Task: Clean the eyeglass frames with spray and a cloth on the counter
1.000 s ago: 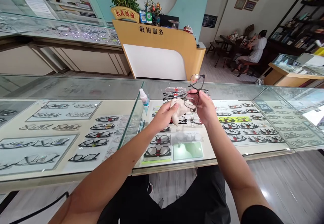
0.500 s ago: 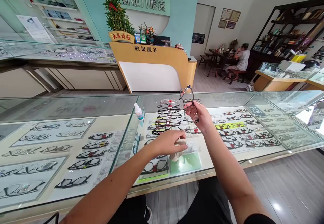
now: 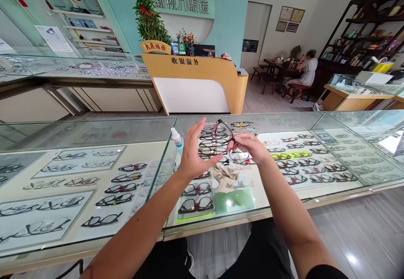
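A pair of eyeglasses (image 3: 232, 139) with a thin dark frame is held above the glass counter by my right hand (image 3: 252, 146), whose fingers pinch it near the bridge. To its left my left hand (image 3: 195, 150) is raised with thumb and fingers spread, holding nothing, close to the eyeglasses. Below both hands a crumpled beige cloth (image 3: 224, 177) lies on the counter. In front of it is a flat green case or sheet (image 3: 235, 200). A small white spray bottle (image 3: 177, 138) stands just left of my left hand.
The glass display counter (image 3: 139, 138) shows rows of frames (image 3: 197, 205) under and around my hands, with more glasses (image 3: 306, 161) to the right. Beyond stands a wooden cashier desk (image 3: 148, 66) with a plant (image 3: 148, 22). A person (image 3: 307, 70) sits at a far table.
My left hand has lifted off the cloth and opened beside the eyeglasses. My right hand has lowered and tilted the eyeglasses. The view has shifted slightly.
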### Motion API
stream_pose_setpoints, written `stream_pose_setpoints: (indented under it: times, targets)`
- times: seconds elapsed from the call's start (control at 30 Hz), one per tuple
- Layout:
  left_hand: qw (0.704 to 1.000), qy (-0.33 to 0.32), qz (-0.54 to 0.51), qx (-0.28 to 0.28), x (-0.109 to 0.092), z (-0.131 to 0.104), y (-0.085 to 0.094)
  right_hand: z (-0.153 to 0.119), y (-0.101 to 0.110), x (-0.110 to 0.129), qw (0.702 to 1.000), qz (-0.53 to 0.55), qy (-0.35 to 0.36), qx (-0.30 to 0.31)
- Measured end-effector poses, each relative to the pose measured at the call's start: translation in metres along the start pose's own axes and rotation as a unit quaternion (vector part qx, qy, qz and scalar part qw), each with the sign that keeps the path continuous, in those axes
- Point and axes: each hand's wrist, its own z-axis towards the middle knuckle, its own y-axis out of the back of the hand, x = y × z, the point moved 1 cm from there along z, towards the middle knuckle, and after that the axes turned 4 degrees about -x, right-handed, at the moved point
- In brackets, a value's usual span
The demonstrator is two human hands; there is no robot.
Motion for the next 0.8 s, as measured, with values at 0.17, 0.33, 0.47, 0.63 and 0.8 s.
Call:
stream_pose_setpoints:
  times: [0.17,0.33,0.47,0.63,0.8]
  targets:
    - [0.998,-0.002,0.022,0.054,-0.003,0.004,0.004,-0.002,0.003,0.000,0.993,-0.064,-0.031,0.098]
    - [0.998,-0.012,-0.017,0.052,-0.007,0.007,0.003,-0.005,0.008,0.000,0.990,-0.081,-0.045,0.110]
    - [1.000,0.018,-0.006,0.004,-0.005,0.007,0.005,-0.007,0.010,0.002,0.996,-0.085,-0.006,0.012]
    - [0.992,0.099,0.000,-0.079,0.004,0.021,0.013,-0.004,-0.003,0.017,0.944,-0.219,0.197,-0.150]
    - [0.982,0.087,-0.023,-0.165,0.006,0.076,0.029,0.017,-0.028,0.064,0.864,-0.343,0.313,-0.192]
